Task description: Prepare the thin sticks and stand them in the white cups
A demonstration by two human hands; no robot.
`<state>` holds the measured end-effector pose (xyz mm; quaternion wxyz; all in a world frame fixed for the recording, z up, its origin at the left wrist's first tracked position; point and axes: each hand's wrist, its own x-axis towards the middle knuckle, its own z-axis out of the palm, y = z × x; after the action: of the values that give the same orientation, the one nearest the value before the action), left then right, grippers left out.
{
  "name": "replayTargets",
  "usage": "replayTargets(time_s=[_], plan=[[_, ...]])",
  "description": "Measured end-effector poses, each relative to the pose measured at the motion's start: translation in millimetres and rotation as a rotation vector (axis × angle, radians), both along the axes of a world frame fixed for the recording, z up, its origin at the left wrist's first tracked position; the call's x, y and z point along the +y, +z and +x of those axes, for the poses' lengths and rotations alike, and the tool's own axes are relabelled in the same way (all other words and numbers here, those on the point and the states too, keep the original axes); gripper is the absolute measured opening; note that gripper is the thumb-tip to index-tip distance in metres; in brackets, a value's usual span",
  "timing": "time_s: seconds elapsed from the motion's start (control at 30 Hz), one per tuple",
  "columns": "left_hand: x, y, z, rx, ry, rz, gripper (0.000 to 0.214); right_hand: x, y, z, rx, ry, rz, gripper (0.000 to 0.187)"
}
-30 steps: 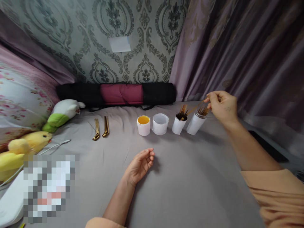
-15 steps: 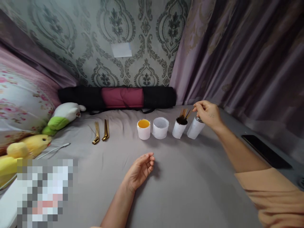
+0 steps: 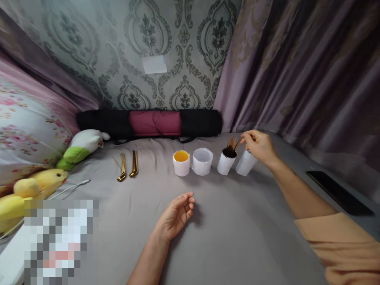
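Observation:
My right hand (image 3: pixel 259 145) pinches the top of a thin brown stick (image 3: pixel 238 143) that leans out of a dark-mouthed white cup (image 3: pixel 227 165). Several similar brown sticks (image 3: pixel 230 142) stand in the same cup. Just below the hand is a white cylindrical container (image 3: pixel 246 164), its top partly hidden by my fingers. My left hand (image 3: pixel 178 213) rests on the grey sheet, palm turned sideways, fingers loosely curled with nothing in them. Beyond it stand a white cup with an orange-yellow inside (image 3: pixel 181 167) and a wider white cup (image 3: pixel 202 164).
Two bundles of gold bent sticks (image 3: pixel 122 168) (image 3: pixel 134 164) lie at left on the grey sheet (image 3: pixel 225 233). A black and maroon roll (image 3: pixel 156 122) lies along the wall. Plush toys (image 3: pixel 78 148) and a white cable (image 3: pixel 69 187) are left; a black phone (image 3: pixel 338 192) is right.
The view has shifted slightly, moving everything a little to the right. My right hand has come closer to the brown sticks and now pinches one. My left hand stays in place.

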<state>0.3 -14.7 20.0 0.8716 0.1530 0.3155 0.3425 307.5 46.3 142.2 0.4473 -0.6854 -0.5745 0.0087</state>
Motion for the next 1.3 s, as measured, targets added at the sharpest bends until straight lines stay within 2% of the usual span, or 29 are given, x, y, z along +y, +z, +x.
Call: replayTargets(time_s=[0.33, 0.87, 1.3], plan=[[0.7, -1.0, 0.4, 0.000, -0.001, 0.009, 0.016, 0.3, -7.3, 3.8, -0.008, -0.024, -0.037, 0.021], [0.2, 1.0, 1.6, -0.001, 0.008, 0.000, 0.016, -3.5, -6.4, -3.9, -0.057, -0.048, -0.143, 0.021], [1.4, -0.8, 1.0, 0.001, -0.002, 0.005, 0.017, -7.8, -14.5, -19.5, 0.054, -0.131, -0.119, 0.020]])
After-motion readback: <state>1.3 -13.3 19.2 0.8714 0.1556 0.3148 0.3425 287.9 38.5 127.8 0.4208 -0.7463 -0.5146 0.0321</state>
